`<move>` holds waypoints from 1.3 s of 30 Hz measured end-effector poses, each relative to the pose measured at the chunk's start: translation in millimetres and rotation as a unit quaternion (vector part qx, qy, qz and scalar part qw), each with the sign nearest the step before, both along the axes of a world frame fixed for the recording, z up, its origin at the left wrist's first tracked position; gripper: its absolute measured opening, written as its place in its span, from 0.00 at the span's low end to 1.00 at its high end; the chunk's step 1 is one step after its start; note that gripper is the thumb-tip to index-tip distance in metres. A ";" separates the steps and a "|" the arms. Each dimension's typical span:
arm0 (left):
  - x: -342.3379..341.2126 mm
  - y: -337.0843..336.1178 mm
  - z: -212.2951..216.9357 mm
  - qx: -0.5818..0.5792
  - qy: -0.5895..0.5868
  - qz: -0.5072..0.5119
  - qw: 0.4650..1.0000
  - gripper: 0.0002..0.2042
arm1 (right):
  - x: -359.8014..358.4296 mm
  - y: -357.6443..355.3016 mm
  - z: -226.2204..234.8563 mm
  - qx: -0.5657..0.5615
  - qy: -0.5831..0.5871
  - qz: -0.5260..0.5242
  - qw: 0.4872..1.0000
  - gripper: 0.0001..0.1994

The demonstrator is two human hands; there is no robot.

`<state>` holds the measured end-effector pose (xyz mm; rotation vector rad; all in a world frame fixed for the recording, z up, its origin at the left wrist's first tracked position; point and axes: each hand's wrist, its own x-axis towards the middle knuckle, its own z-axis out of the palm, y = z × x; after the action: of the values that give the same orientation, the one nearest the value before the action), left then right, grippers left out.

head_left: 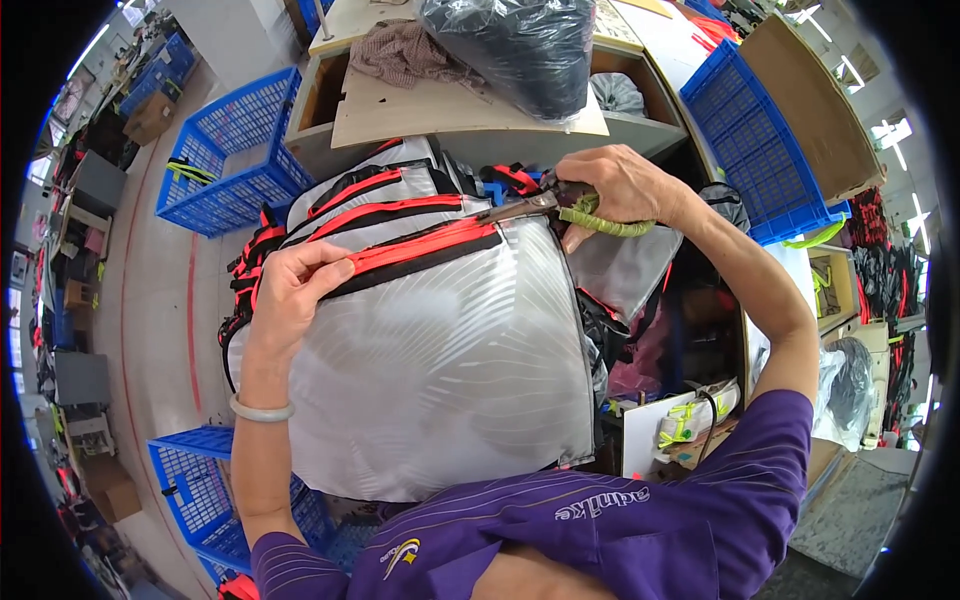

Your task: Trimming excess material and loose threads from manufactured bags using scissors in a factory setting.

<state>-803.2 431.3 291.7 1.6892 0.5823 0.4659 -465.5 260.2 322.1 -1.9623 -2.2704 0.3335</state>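
Note:
A large silvery-grey fabric panel [440,370] lies across my lap, with a red zipper strip [425,247] and black edging along its far side. My left hand [288,295] pinches the left end of that strip between thumb and fingers. In my right hand [620,188] is a pair of scissors [525,207], its handle wrapped in green cord. The blades point left and lie at the right end of the red strip; whether they touch it I cannot tell. Beyond the panel more grey pieces [385,215] with red and black strips are stacked.
Ahead stands a wooden table [450,120] bearing a dark plastic-wrapped bundle [515,50] and a brown cloth [405,55]. Blue crates stand at the far left [235,150], near left [195,490] and far right [750,145]. A white board [645,440] is by my right side.

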 end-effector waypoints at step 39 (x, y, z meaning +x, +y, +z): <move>-3.0 -4.4 1.4 -0.087 -0.037 0.014 0.995 0.13 | -39.0 37.8 2.4 0.035 0.028 0.081 0.996 0.36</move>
<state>-806.2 426.9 293.1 1.4931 0.5771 0.4811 -504.5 297.9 324.5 -1.7190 -2.3763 0.3146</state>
